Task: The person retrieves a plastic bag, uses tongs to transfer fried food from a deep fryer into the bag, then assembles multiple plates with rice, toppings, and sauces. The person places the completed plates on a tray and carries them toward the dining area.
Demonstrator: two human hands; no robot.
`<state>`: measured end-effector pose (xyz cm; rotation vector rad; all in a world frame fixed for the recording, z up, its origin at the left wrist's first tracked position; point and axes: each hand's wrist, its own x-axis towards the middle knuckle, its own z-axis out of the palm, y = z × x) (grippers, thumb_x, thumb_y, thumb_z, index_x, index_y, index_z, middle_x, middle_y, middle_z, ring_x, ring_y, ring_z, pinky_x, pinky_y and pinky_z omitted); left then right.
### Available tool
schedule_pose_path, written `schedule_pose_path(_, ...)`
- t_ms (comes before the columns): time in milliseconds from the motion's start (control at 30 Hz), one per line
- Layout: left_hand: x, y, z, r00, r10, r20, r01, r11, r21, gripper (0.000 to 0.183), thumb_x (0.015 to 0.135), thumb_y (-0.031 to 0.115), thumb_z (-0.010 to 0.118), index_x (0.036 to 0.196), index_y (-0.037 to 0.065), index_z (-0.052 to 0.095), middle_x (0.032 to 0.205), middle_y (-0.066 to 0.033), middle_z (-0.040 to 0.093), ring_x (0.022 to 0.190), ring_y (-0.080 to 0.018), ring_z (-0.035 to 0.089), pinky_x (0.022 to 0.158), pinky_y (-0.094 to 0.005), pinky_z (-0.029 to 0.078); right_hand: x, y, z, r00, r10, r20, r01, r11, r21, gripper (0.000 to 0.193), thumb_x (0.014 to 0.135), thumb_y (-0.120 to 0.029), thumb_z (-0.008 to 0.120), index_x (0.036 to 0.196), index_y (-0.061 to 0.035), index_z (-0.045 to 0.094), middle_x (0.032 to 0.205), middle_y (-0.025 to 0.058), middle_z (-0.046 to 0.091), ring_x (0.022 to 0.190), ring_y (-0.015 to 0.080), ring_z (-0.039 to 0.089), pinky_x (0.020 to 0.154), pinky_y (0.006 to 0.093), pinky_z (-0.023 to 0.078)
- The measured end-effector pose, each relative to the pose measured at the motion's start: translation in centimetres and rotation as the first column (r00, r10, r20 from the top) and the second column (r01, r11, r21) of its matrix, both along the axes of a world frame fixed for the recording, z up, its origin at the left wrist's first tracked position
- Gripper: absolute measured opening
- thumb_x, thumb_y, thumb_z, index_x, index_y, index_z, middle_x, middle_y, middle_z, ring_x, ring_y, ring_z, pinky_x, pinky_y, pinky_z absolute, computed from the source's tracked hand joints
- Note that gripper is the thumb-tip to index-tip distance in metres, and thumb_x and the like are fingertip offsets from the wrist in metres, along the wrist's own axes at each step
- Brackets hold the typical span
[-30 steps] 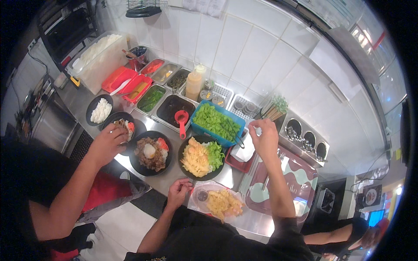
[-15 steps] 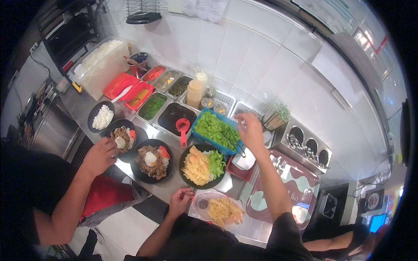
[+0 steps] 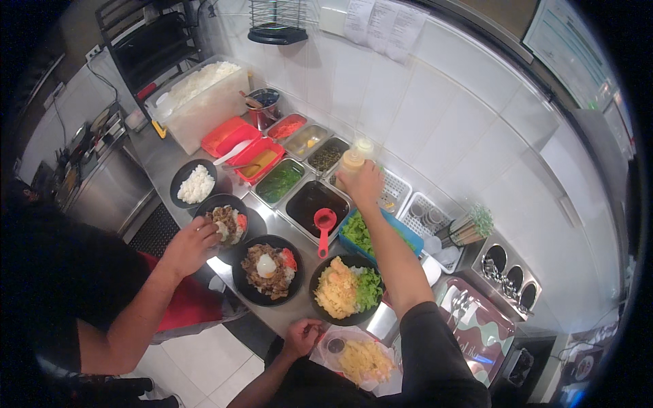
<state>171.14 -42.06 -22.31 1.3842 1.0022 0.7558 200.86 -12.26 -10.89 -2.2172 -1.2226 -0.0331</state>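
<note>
My right hand (image 3: 364, 182) reaches over the counter, its fingers wrapped around a squeeze bottle (image 3: 353, 159) of pale orange sauce. Beneath that forearm, a blue container of lettuce (image 3: 356, 232) is partly hidden. My left hand (image 3: 304, 337) is low at the counter's front edge, fingers curled, beside a paper-lined tray of fried food (image 3: 364, 360) with a small sauce cup (image 3: 336, 345). Between my arms stands a black bowl (image 3: 314, 299) filled with battered fried pieces (image 3: 337, 289) and lettuce.
At left, a co-worker's hand (image 3: 195, 241) is over a small meat bowl (image 3: 231, 224). A larger meat-and-egg bowl (image 3: 267, 270) and a rice bowl (image 3: 197, 183) stand nearby. A red ladle (image 3: 324, 228) rests on the dark sauce pan (image 3: 311, 201). A patterned tray (image 3: 486, 326) lies right.
My right hand has moved from above the lettuce container, leftward and away from me, onto the squeeze bottle. The view has shifted. My left hand stays near the tray of fried food.
</note>
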Motion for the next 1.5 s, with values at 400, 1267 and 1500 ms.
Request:
schedule_pose_path(400, 0.4, 0.2, -0.5, 0.999, -0.017, -0.041, 0.023, 0.988, 0.152, 0.015, 0.093, 0.008, 0.06, 0.102, -0.001, 0.067, 0.085, -0.0126, 0.071, 0.077, -0.0187, 0.071, 0.07, -0.0308, 0.055, 2.3, -5.7, 7.6, 0.941, 0.298, -0.16, -0.207, 0.881, 0.425, 0.069, 0.068, -0.036, 0.085, 0.119, -0.0031, 0.054, 0.116, 0.0144, 0.057, 0.104, 0.0291, 0.058, 0.087, 0.0412, 0.048)
schedule_pose_path(1267, -0.3, 0.1, -1.6, 0.995, -0.068, 0.076, 0.064, 0.997, 0.048, 0.015, 0.095, 0.004, 0.057, 0.106, -0.003, 0.064, 0.093, -0.0084, 0.072, 0.084, -0.0132, 0.068, 0.077, -0.0294, 0.055, -0.4, -36.2, 14.6, 0.845, 0.401, -0.354, -0.534, 0.66, -0.528, 0.085, 0.076, -0.045, 0.077, 0.147, -0.0222, 0.036, 0.114, 0.0234, 0.065, 0.104, 0.0431, 0.063, 0.089, 0.0476, 0.05)
schedule_pose_path(1500, 0.0, 0.1, -1.0, 0.995, -0.066, 0.073, 0.066, 0.998, 0.012, 0.016, 0.094, 0.003, 0.057, 0.106, -0.005, 0.064, 0.091, -0.0098, 0.072, 0.083, -0.0139, 0.068, 0.077, -0.0286, 0.055, -0.1, -34.4, 14.2, 0.826, 0.54, -0.161, -0.503, 0.577, -0.644, 0.084, 0.076, -0.042, 0.078, 0.147, -0.0206, 0.038, 0.11, 0.0201, 0.066, 0.101, 0.0397, 0.065, 0.087, 0.0484, 0.051)
